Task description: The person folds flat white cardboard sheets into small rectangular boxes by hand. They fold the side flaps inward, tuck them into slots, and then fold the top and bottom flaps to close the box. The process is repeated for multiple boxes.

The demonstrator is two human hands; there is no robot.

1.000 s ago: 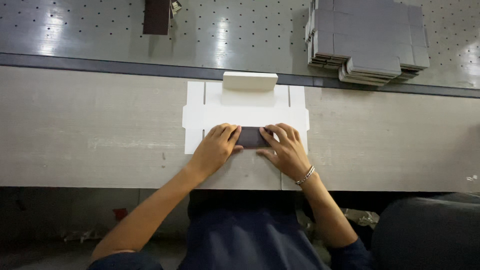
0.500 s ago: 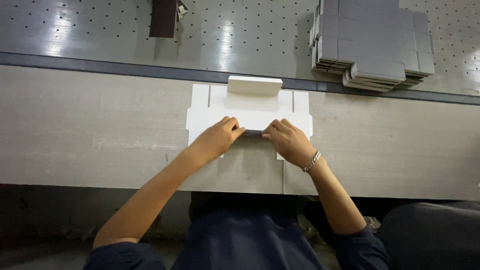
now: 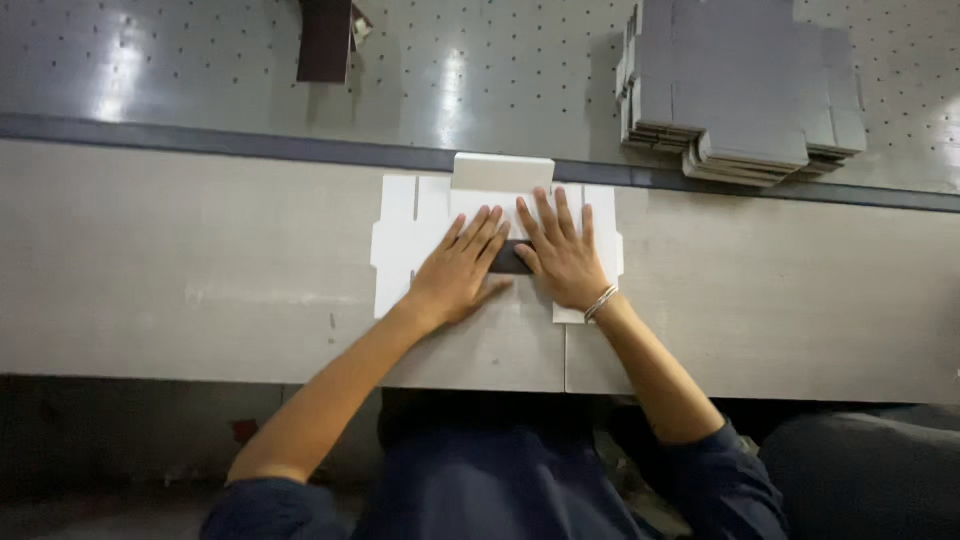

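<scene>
head view: both hands flat, fingers spread, pressing down on a white die-cut cardboard blank (image 3: 410, 245) that lies on the pale grey worktable (image 3: 180, 260), near its far edge. left hand (image 3: 458, 270) lies palm down over the middle of the blank, fingers pointing up and right, thumb out toward the near side. right hand (image 3: 562, 255) is palm down just beside it, fingers fanned toward the far edge, a thin metal bracelet (image 3: 600, 302) at the wrist. neither hand grips anything, both are open and laid flat. a small dark grey piece (image 3: 510, 260) shows between the two hands, touched by the left fingertips and the right thumb; mostly covered, cannot tell what it is. the blank's far flap (image 3: 502, 172) is folded up, standing at the table's far edge against a dark strip (image 3: 200, 143). hands hide the blank's centre. beyond the strip a shiny perforated metal surface (image 3: 480, 70) carries a stack of flat grey cardboard pieces (image 3: 740, 90) at upper right, well apart from the hands, and a dark brown block (image 3: 326, 38) at upper left. dark blue sleeves (image 3: 720, 480) at the bottom.
</scene>
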